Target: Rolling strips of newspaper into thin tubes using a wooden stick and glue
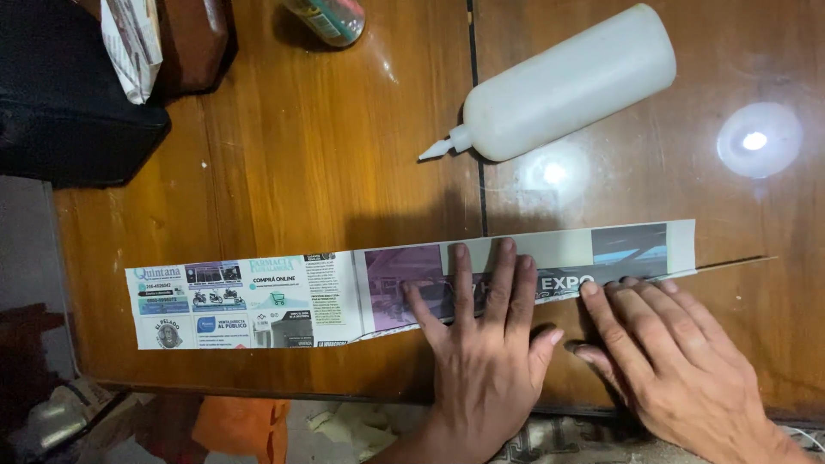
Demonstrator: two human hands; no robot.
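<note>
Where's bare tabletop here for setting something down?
Bare wood lies between the long folded newspaper strip and the white plastic squeeze bottle, left of the nozzle. More sits right of the bottle. Crowded: left hand and right hand press the strip; the black bag fills the top-left corner.

Open wooden worktop (326, 163) between the long folded newspaper strip (344, 296) and the far edge, wide enough for a hand. Blocked on the far right-of-centre by a white plastic squeeze bottle (567, 82) lying on its side, nozzle toward the strip. Crowded at the far left corner by a black bag (69, 103) and a brown block (193, 43). Narrow bare band along the near edge.
</note>
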